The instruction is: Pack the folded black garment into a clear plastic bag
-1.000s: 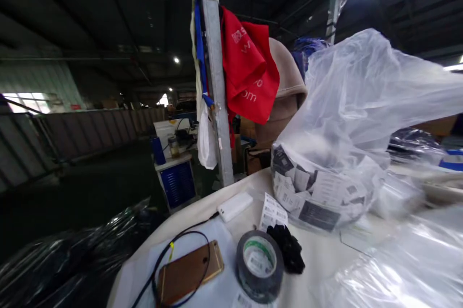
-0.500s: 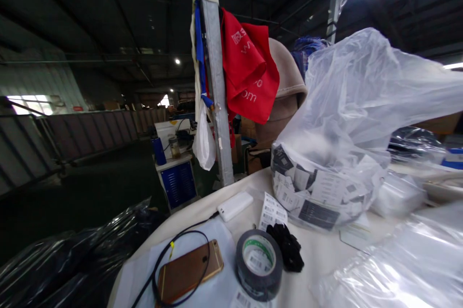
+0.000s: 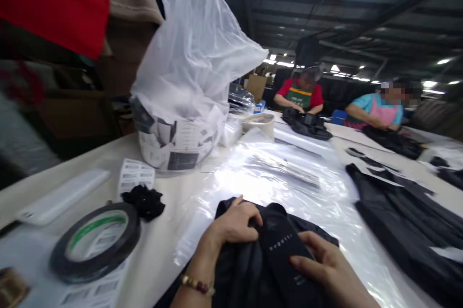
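A black garment (image 3: 242, 274) lies in front of me on clear plastic bags. My left hand (image 3: 235, 223), with a beaded bracelet at the wrist, rests on its upper part, the fingers curled closed on the cloth. A black hang tag (image 3: 280, 245) with pale lettering lies over the garment. The thumb and fingers of my right hand (image 3: 323, 262) are closed on the tag's right edge. The lower end of the garment runs out of view.
Clear plastic bags (image 3: 242, 173) spread beyond the garment. At left are a tape roll (image 3: 132, 233), a black scrunchie (image 3: 144, 202), a label sheet (image 3: 135, 173) and a bag of paper tags (image 3: 181, 139). Black trousers (image 3: 408, 211) lie right; two co-workers (image 3: 298, 93) handle dark garments across the table.
My view has swung right and down. Both hands, the black garment and the co-workers are now in sight; the tape roll and bag of tags have shifted left in view.
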A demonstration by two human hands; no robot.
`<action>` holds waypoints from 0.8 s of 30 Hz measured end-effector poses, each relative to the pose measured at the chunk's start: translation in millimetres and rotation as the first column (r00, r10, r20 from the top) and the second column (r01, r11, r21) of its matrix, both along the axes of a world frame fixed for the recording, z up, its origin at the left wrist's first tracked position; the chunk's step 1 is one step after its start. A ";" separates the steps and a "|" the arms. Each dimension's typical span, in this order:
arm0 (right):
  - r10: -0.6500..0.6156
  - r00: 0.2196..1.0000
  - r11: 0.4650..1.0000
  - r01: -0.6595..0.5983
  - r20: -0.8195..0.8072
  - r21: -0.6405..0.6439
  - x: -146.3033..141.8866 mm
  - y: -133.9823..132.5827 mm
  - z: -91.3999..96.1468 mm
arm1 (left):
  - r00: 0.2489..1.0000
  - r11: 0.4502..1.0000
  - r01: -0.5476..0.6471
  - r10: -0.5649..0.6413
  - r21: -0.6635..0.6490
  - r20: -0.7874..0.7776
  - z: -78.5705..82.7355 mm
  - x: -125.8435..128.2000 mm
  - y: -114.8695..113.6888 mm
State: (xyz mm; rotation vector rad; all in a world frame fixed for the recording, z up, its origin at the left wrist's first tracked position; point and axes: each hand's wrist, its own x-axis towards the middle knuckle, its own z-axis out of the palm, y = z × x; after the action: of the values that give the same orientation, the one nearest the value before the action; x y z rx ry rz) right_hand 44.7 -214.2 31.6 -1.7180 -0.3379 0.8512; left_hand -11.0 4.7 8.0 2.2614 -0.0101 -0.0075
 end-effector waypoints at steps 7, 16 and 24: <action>0.051 0.997 0.999 -0.049 -0.061 0.022 -17.8 -18.4 -15.8 | 0.951 0.948 -0.304 0.307 -0.098 0.020 -2.0 10.5 -19.8; 0.043 0.999 0.999 -0.043 0.023 -0.020 -39.1 -22.6 -39.2 | 0.873 0.855 -0.472 0.488 -0.215 0.026 -17.5 18.2 -26.1; 0.153 0.979 0.988 -0.154 0.138 -0.004 -55.5 15.3 -77.3 | 0.875 0.854 -0.470 0.484 -0.225 0.007 -16.9 19.8 -24.7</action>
State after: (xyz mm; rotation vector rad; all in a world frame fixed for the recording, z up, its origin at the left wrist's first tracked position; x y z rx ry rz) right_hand -10.8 -198.9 -45.6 -1.7651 -0.5727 0.8429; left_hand 8.8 -20.0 -8.9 1.9880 0.4973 0.3175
